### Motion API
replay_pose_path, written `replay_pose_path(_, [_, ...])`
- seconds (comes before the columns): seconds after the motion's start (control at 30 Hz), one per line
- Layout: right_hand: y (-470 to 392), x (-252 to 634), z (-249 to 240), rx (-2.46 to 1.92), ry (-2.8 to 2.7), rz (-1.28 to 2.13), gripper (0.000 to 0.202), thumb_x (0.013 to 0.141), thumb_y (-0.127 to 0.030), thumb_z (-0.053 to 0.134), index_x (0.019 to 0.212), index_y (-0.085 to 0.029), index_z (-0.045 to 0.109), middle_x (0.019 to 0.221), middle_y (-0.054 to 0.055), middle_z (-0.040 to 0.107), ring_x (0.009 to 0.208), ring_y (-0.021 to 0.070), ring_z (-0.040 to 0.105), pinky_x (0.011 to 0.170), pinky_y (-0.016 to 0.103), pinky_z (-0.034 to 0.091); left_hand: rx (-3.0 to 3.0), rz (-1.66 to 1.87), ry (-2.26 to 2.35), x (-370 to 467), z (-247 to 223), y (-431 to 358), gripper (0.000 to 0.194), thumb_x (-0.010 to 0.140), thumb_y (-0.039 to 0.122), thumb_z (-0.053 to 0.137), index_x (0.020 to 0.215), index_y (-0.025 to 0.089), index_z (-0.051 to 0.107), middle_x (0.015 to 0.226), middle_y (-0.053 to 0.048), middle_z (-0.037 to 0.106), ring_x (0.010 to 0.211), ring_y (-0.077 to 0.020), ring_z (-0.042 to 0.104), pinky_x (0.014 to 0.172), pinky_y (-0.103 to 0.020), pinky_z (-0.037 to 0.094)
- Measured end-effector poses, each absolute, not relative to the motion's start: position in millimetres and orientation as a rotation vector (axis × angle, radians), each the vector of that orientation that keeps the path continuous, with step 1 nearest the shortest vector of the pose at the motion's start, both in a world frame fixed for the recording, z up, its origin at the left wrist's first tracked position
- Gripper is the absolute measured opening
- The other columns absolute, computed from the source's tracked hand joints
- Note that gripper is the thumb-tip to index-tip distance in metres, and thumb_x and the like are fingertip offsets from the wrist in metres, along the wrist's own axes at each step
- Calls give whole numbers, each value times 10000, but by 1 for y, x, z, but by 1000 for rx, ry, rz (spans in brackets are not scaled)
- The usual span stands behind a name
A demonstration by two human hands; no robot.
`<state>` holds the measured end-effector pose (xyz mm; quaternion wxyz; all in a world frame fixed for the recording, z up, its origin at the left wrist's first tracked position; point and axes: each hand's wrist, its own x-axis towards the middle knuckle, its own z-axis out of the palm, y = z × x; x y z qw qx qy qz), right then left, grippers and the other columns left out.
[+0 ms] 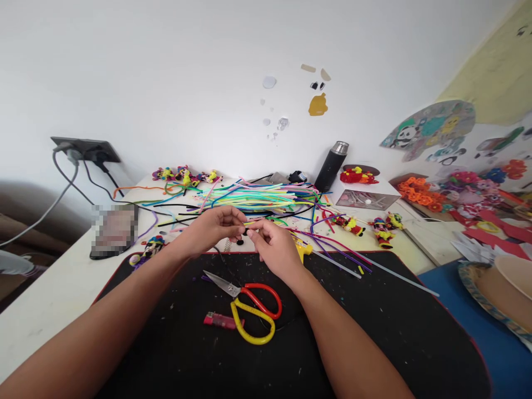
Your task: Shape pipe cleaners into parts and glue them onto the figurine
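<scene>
The scissors (pixel 233 290) have smooth, shiny metal blades and glossy plastic-looking handles, lying near a lighter (pixel 220 320) of pink, see-through plastic, on a matt black mat (pixel 166 343) that looks like cloth and is flecked with lint. The pipe cleaners (pixel 257 198) look fuzzy, as do the little figures (pixel 383 235), while the flask (pixel 330 169) is satin black below a polished metal cap (pixel 341 147). Smooth white tabletop (pixel 54 293) and matt painted wall (pixel 166 83) lie behind; the small black piece (pixel 245 232) is too tiny to judge.
</scene>
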<state>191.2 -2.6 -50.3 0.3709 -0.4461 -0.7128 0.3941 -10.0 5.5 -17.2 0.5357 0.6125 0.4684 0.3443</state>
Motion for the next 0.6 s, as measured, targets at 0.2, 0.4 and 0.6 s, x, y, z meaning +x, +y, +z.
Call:
replay_pose_path(0.2, [-1,191,-51,-1113,-1725,1126,143,976,-356,602,961,-226,658,585,-62,587,431,117,553,467,233,406,1467,808,1140,-10,-14,5,340,773,433,816,949,171,689,775,-19,713,677,-165,651,660,-297,532])
replay_pose_path(0.4, [0,192,-52,-1092,-1688,1168,149,967,-361,604,936,-222,645,578,-64,576,420,113,548,432,223,389,1540,725,1179,-13,-7,2,343,763,494,815,810,168,717,706,-10,689,635,-151,599,635,-281,508])
replay_pose_path(0.6, [-2,191,-52,-1083,-1686,1177,156,969,-367,606,949,-220,654,578,-65,571,419,109,545,431,220,388,1563,688,1200,-11,-6,-1,345,763,510,808,765,178,715,711,-12,693,631,-157,607,614,-274,509])
